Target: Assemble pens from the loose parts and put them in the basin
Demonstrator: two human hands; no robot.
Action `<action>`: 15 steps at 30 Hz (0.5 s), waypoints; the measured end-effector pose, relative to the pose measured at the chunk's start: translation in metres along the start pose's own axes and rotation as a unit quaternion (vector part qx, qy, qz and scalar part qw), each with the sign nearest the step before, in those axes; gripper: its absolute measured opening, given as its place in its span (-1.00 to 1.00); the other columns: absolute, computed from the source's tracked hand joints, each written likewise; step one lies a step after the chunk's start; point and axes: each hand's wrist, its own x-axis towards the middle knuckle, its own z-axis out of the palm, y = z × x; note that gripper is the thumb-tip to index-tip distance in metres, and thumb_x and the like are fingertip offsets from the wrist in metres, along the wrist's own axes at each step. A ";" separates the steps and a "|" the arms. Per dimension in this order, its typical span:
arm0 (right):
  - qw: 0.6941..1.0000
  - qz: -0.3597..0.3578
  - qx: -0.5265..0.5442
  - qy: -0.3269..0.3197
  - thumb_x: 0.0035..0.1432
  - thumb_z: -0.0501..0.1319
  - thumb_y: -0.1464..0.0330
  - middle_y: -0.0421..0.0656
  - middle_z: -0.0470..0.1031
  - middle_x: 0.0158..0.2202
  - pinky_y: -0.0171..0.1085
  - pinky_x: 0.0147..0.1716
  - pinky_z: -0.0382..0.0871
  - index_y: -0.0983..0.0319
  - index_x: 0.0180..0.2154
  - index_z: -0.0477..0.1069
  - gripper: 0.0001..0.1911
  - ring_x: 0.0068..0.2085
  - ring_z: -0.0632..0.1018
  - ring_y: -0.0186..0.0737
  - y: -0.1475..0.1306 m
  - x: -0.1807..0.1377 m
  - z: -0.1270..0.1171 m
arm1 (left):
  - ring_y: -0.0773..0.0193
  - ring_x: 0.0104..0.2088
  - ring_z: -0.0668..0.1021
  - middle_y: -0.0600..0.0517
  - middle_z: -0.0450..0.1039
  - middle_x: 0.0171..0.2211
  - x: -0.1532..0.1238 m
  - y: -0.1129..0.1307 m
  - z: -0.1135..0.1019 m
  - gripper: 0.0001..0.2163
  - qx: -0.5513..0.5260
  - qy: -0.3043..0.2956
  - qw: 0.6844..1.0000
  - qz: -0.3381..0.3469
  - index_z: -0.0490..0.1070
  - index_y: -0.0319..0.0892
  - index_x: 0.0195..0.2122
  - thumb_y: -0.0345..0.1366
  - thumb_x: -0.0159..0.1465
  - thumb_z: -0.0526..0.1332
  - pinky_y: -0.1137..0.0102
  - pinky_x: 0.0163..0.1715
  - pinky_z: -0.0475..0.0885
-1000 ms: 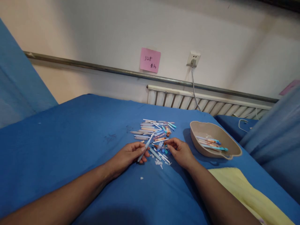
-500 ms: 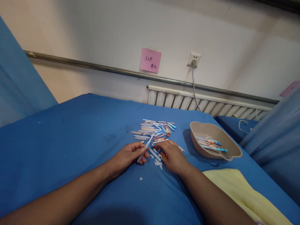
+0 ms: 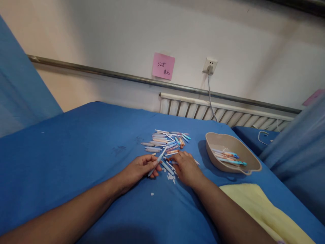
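Nearest, one yellow cloth (image 3: 256, 206) lies on the right corner of the blue-covered bench (image 3: 76, 145), beside the right forearm. One stray white bit (image 3: 152, 194) sits alone on the blue cover between the two forearms.

Two hands rest on the bench, close together. The left hand (image 3: 139, 168) is closed around one pale pen barrel (image 3: 157, 160), pinched between thumb and fingers, and the barrel slants up and away towards the heap. The right hand (image 3: 187, 167) lies palm down, its fingers curled over the near edge of the heap. Whether it grips anything underneath, I cannot tell. Just below the two hands is a small scatter of white bits (image 3: 170, 177), too small to count.

Beyond the fingers lies one loose pile of pen parts (image 3: 165, 140), made up of barrels, refills and caps in pale blue, orange, grey and white. There are well over twenty, and they overlap too much for an exact count.

To the right of the pile, apart from it, stands one beige tray (image 3: 220, 163) holding about five pens (image 3: 227, 156) side by side.

Behind the bench run one white radiator (image 3: 223, 113) and one metal rail (image 3: 101, 72). On the wall are one pink note (image 3: 163, 66) and one socket (image 3: 209, 65), with one cable (image 3: 209, 98) hanging from it.
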 end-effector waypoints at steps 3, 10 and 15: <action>0.999 0.003 0.009 0.032 0.13 0.10 0.48 -0.08 0.41 -0.13 -0.19 -0.13 0.16 0.17 -0.08 0.33 -0.70 -0.11 0.36 -0.13 0.000 0.002 0.001 | 0.38 -0.50 0.45 0.01 0.46 -0.41 0.000 0.000 0.000 -0.71 0.004 0.000 1.000 0.002 0.39 -0.25 -0.33 -0.08 0.12 0.24 0.47 -0.45 0.36; 0.900 0.126 0.360 0.211 0.09 0.16 0.26 -0.19 0.42 -0.40 -0.28 -0.32 0.31 0.20 -0.26 0.39 -0.81 -0.36 0.43 -0.26 0.011 0.007 0.005 | 0.38 -0.49 0.45 0.03 0.47 -0.42 -0.002 0.000 0.002 -0.73 0.022 0.001 1.000 0.006 0.40 -0.23 -0.31 -0.12 0.10 0.26 0.46 -0.43 0.37; 0.711 0.188 0.651 0.190 -0.05 0.28 0.20 -0.24 0.42 -0.45 -0.37 -0.49 0.32 0.22 -0.31 0.32 -0.71 -0.48 0.43 -0.37 0.008 0.005 -0.002 | 0.41 -0.52 0.44 0.06 0.46 -0.45 -0.004 0.000 0.007 -0.75 0.044 -0.003 0.999 0.000 0.40 -0.22 -0.32 -0.14 0.08 0.27 0.46 -0.45 0.35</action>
